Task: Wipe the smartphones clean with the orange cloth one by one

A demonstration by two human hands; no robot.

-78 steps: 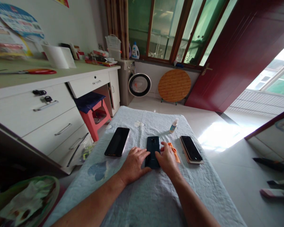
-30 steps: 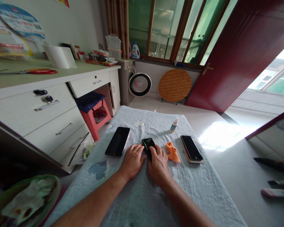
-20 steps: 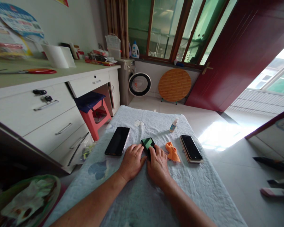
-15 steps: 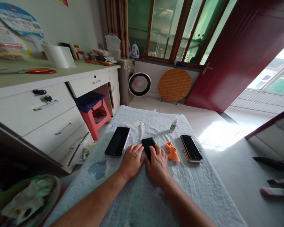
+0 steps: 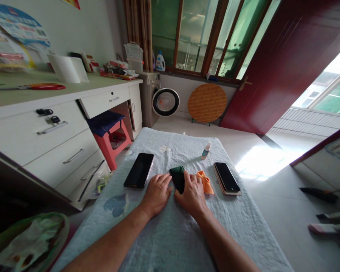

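A dark phone (image 5: 178, 177) stands tilted up between my two hands on a pale blue towel (image 5: 172, 234). My left hand (image 5: 156, 193) grips its left edge and my right hand (image 5: 191, 192) grips its right edge, fingers curled on it. An orange cloth (image 5: 206, 182) lies just right of my right hand. Another black phone (image 5: 139, 170) lies flat to the left, and a third phone (image 5: 226, 178) lies to the right. A small spray bottle (image 5: 205, 151) stands beyond them.
A white desk with drawers (image 5: 45, 132) runs along the left, with a red stool (image 5: 110, 132) under it. A bin with a green bag (image 5: 25, 241) sits at the near left. A washing machine (image 5: 161, 100) and a round wooden board (image 5: 207, 102) stand at the far wall.
The middle phone lay flat 2.6 s ago with my right hand on the orange cloth. Both hands have since lifted the phone's far end and tilted it, leaving the cloth on the towel.
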